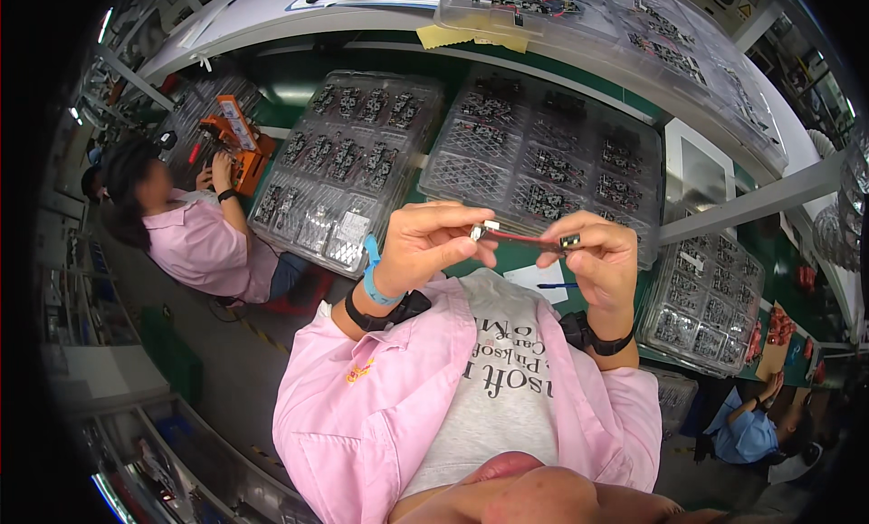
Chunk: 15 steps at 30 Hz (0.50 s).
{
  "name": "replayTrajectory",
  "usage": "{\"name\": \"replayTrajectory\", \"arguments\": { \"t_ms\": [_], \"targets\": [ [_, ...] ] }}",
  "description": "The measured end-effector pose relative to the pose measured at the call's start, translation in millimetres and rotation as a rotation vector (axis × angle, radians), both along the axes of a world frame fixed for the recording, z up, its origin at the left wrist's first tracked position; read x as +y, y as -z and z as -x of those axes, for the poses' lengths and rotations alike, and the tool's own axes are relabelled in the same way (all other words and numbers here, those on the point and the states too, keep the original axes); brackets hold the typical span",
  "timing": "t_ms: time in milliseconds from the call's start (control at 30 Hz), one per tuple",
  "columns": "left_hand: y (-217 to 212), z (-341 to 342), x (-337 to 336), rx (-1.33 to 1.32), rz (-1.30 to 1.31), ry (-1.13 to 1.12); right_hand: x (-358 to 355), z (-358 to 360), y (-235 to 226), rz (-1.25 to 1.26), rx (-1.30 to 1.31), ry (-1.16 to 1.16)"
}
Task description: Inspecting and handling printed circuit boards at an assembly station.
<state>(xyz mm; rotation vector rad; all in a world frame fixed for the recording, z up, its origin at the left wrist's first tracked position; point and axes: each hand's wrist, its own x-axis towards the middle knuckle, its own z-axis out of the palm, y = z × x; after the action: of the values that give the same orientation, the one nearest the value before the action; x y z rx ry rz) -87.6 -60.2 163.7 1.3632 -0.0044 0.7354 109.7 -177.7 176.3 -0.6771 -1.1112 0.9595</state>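
Note:
A thin cable (520, 239) with red and dark wires stretches between my two hands, in front of my chest. My left hand (425, 243) pinches its white connector end (480, 229) between thumb and fingers. At the other end, my right hand (597, 257) grips a small black part (569, 242) with light metallic spots. Just beyond my hands lies a transparent compartment tray (543, 148) holding many small black parts with red wires. Some of its left compartments show bare mesh lining.
Another filled tray (339, 162) lies to the left, and a third (706, 298) to the right. A shelf (362, 19) with more trays overhangs the far side. A blue pen (557, 286) rests on paper near my right hand. Co-workers sit left, by an orange fixture (249, 162), and lower right.

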Motion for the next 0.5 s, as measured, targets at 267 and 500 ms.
{"name": "replayTrajectory", "arguments": {
  "t_ms": [267,500],
  "targets": [
    [-1.2,-8.4,-11.8,-0.184,0.028,-0.02,-8.7,11.1,-7.9,-0.209,-0.612,0.54],
    [2.7,-11.2,-4.7,-0.218,0.005,-0.008,-2.5,10.7,-8.5,-0.311,-0.722,0.641]
  ]
}}
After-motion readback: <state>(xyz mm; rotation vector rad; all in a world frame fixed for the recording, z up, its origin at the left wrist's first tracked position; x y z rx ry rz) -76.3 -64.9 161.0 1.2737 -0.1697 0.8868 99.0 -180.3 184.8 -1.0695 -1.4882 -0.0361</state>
